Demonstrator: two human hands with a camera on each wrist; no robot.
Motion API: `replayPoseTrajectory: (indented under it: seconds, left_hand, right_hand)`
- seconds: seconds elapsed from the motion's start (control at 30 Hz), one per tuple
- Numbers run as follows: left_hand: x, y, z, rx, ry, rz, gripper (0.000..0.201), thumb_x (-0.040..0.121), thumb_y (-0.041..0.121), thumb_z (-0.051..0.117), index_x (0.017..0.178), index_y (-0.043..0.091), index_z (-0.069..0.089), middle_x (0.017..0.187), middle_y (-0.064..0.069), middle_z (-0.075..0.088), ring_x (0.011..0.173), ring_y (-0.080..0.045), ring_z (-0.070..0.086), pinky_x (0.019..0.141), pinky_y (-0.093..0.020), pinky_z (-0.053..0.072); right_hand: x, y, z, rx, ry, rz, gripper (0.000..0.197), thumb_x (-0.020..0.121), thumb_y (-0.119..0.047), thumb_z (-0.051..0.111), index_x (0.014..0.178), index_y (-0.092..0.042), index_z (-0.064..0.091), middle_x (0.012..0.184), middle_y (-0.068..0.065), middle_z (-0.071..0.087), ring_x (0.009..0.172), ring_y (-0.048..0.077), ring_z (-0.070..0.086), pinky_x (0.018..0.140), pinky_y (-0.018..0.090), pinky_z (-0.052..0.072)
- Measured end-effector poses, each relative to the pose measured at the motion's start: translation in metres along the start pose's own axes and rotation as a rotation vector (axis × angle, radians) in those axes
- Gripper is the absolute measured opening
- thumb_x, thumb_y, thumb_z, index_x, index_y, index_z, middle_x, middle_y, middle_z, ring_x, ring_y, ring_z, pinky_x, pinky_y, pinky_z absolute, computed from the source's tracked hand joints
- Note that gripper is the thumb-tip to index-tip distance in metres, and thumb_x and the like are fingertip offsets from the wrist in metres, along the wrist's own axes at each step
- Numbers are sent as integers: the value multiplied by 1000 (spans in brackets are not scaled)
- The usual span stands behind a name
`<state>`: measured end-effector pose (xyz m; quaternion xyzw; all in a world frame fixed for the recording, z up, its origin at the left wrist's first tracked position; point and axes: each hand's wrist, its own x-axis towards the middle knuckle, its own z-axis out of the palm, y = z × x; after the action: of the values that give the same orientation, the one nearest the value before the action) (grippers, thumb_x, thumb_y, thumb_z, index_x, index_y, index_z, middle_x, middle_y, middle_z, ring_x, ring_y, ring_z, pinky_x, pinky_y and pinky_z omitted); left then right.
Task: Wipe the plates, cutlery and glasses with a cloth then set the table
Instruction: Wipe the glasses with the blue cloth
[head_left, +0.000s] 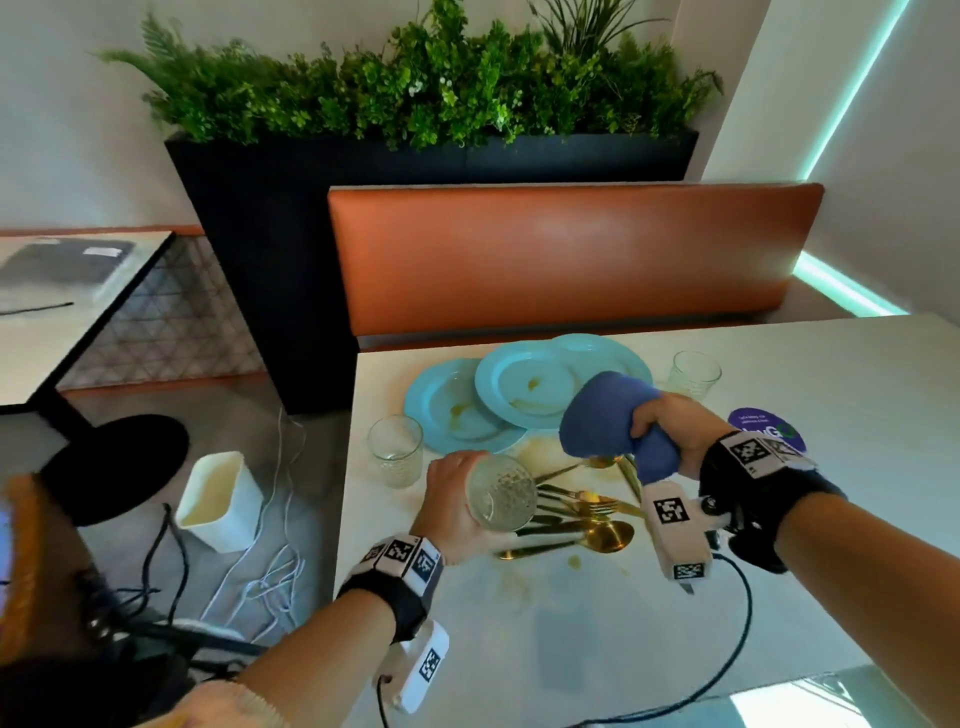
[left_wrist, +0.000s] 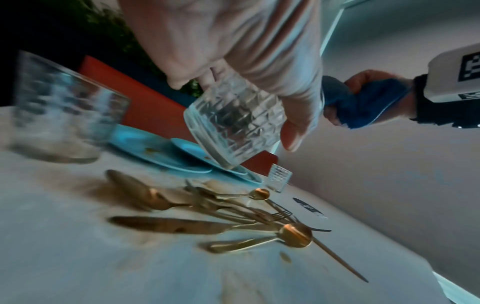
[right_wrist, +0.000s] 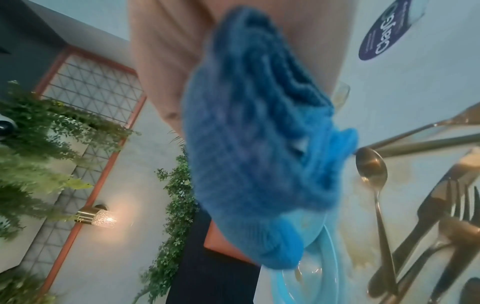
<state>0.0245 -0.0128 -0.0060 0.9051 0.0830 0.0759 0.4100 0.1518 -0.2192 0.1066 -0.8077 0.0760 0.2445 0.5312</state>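
Observation:
My left hand (head_left: 457, 504) grips a cut-pattern glass (head_left: 501, 492) tilted with its mouth toward me, lifted above the table; the same glass (left_wrist: 233, 121) fills the left wrist view. My right hand (head_left: 670, 431) clutches a bunched blue cloth (head_left: 608, 410), held up to the right of the glass and apart from it; this cloth (right_wrist: 249, 144) blocks most of the right wrist view. Three stained light-blue plates (head_left: 524, 384) overlap at the table's far side. Gold cutlery (head_left: 582, 514) lies in a heap under my hands. Two more glasses stand upright, one at the left (head_left: 396, 451) and one at the far right (head_left: 693, 374).
The white table (head_left: 571, 613) carries yellowish smears near the cutlery and a purple round sticker (head_left: 763, 428) on the right. An orange bench back (head_left: 561, 254) runs behind it. A white bin (head_left: 221, 501) and loose cables lie on the floor to the left.

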Motion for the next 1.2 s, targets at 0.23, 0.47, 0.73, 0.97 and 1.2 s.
replayPoseTrajectory:
  seconds: [0.23,0.47,0.73,0.97,1.2]
  left_hand:
    - [-25,-52,-31,16,57,-248,86,43,38,85,122,20,55,112,7,55,108,-13,46,95,-23,35]
    - [-31,-94,-30,-34,93,-466,96,35,56,77,123,30,47,112,7,59,106,-14,58,84,-29,55]
    - [-24,-108,-26,-126,111,-566,97,43,40,82,127,21,37,125,-5,49,124,-25,42,99,-39,44]
    - [-12,-81,-32,121,127,-558,140,40,49,91,148,13,11,154,-13,15,143,-32,15,118,-48,13]
    - [19,-7,-21,154,145,-138,118,57,47,85,145,11,16,152,-12,12,140,-30,11,116,-53,12]
  right_hand:
    - [6,1,42,94,-80,61,16,87,-11,56,101,-4,52,86,13,54,65,26,47,55,31,37]
    - [11,5,64,21,-68,53,28,82,-21,68,101,-4,57,86,13,59,70,27,55,62,34,46]
    - [17,14,60,-19,-55,65,27,78,-22,71,95,-5,58,103,19,61,84,33,57,74,41,47]
    - [31,24,46,-49,-12,86,28,78,-22,72,93,-4,57,109,22,61,91,35,57,78,43,48]
    - [39,28,11,-19,75,99,52,79,-19,73,120,4,51,114,19,58,97,35,57,86,46,49]
